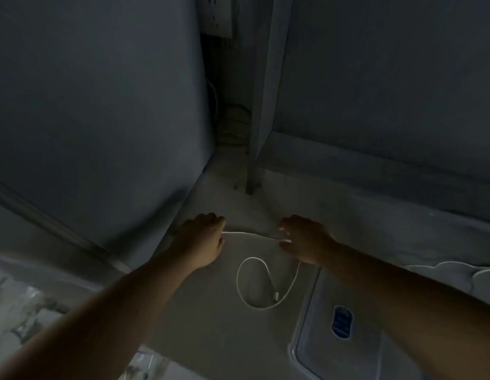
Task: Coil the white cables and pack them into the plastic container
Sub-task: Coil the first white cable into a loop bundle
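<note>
A clear plastic container with 1 blue label lies on the floor at lower right, partly under the right forearm. Just beyond it, the slack of the white cable curls in 1 loose loop, its plug end crossing the loop. Farther out the 2 hands are apart, with a straight stretch of cable between them. The left hand has its fingers curled round the cable and the right hand pinches it. Beyond stand a dark post and a wall socket.
</note>
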